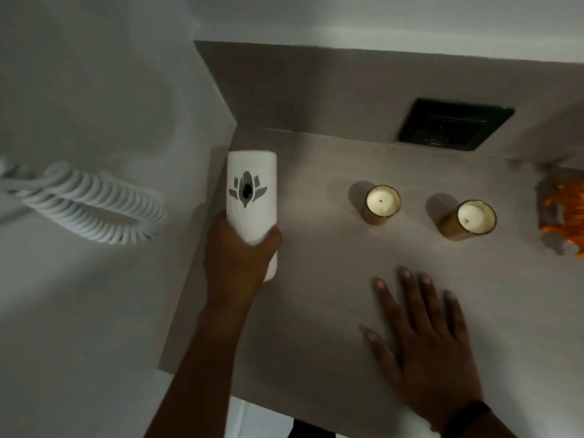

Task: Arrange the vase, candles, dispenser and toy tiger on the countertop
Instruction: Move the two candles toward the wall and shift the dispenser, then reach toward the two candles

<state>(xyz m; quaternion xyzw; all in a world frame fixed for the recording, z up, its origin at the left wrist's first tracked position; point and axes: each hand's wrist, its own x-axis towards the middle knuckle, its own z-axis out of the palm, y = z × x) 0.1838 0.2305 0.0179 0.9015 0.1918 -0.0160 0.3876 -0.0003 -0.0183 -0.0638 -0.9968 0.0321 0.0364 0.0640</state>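
My left hand (235, 263) grips the lower part of a white dispenser (252, 191) with a grey flower mark, at the left end of the grey countertop (316, 279) next to the side wall. Two candles in amber glass stand side by side further right: one (381, 203) near the middle, the other (471, 220) beyond it. The orange toy tiger (564, 216) is blurred and cut off by the right frame edge. My right hand (423, 339) lies flat on the counter in front of the candles, fingers spread, holding nothing. No vase is in view.
A black socket panel (455, 123) sits in the grey backsplash behind the candles. A white coiled cord (91, 213) hangs on the wall to the left. The counter's front edge runs along the bottom of the view.
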